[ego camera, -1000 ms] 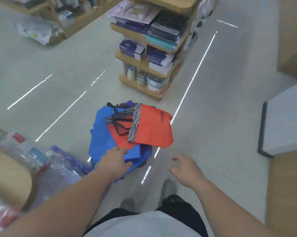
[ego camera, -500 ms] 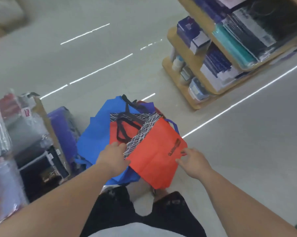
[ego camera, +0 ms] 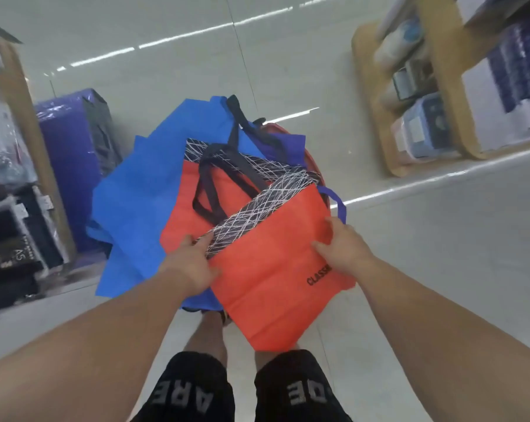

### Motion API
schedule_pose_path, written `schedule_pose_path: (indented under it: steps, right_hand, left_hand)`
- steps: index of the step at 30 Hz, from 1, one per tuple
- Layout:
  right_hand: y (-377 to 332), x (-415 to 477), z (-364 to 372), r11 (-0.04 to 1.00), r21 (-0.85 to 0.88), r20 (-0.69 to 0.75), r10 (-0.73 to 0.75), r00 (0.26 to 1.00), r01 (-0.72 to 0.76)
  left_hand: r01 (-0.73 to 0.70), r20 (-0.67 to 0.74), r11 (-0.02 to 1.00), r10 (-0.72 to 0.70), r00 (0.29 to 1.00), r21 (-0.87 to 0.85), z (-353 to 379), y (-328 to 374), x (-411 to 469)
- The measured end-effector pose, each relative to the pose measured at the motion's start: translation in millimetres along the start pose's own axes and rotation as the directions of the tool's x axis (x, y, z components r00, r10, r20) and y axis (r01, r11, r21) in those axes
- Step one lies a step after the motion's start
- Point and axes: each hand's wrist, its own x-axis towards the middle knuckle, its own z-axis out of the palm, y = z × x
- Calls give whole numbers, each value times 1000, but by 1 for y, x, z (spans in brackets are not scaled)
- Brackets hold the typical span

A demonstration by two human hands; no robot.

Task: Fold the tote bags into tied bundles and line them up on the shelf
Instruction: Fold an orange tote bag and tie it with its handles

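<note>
An orange tote bag point(ego camera: 272, 269) with a black-and-white patterned band and black handles lies on top of a pile of tote bags. Under it spreads a blue tote bag point(ego camera: 141, 202), and a purple one point(ego camera: 288, 144) shows at the far side. My left hand point(ego camera: 190, 263) grips the orange bag's left edge at the patterned band. My right hand point(ego camera: 343, 248) pinches its right edge, thumb on top. The orange bag's near end hangs over my knees. What holds up the pile is hidden.
A wooden shelf unit point(ego camera: 440, 95) with boxes and containers stands at the right. At the left stands another wooden shelf point(ego camera: 29, 123) with packaged goods, and a purple box point(ego camera: 71, 153) beside it. Pale floor lies between them. My legs in black shorts point(ego camera: 242, 391) are below.
The view swung down and closer to the pile. My right hand reached in and took the orange bag's right edge; my left hand moved from the blue bag to the orange bag's band.
</note>
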Motion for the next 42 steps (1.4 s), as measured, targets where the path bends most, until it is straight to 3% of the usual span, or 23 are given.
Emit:
schedule_pose_path:
  steps: [5, 9, 13, 19, 22, 27, 30, 33, 42]
  right_hand:
    - [1, 20, 5, 996, 88, 3, 24, 1000, -24]
    - [-5, 5, 6, 999, 43, -74, 16, 997, -13]
    - [-17, -31, 1, 997, 79, -146, -6, 989, 18]
    - [-44, -103, -17, 978, 202, -180, -10, 984, 47]
    - [-58, -150, -34, 913, 400, -223, 12, 975, 80]
    - [-87, -246, -58, 566, 808, -165, -49, 985, 163]
    - [-103, -298, -70, 402, 881, -186, -196, 963, 251]
    - [-108, -334, -80, 364, 870, -218, -318, 923, 331]
    - [-99, -385, -119, 382, 759, -322, -483, 814, 527]
  left_hand:
    - [40, -52, 955, -57, 997, -292, 23, -10, 14]
    - [61, -109, 836, -143, 984, -545, 26, -11, 10]
    - [68, -192, 737, -263, 945, -672, 13, -7, -6]
    - [10, -208, 520, -360, 910, -854, -30, -11, -51]
    - [-109, -216, 304, -345, 913, -946, -67, -18, -86]
    - [-313, -327, 93, -245, 913, -945, -139, -38, -164]
    - [-418, -423, 70, -201, 884, -906, -175, -50, -208]
    - [-510, -505, 29, -200, 839, -859, -203, -60, -247]
    - [-709, -610, -187, -393, 688, -680, -220, -69, -355]
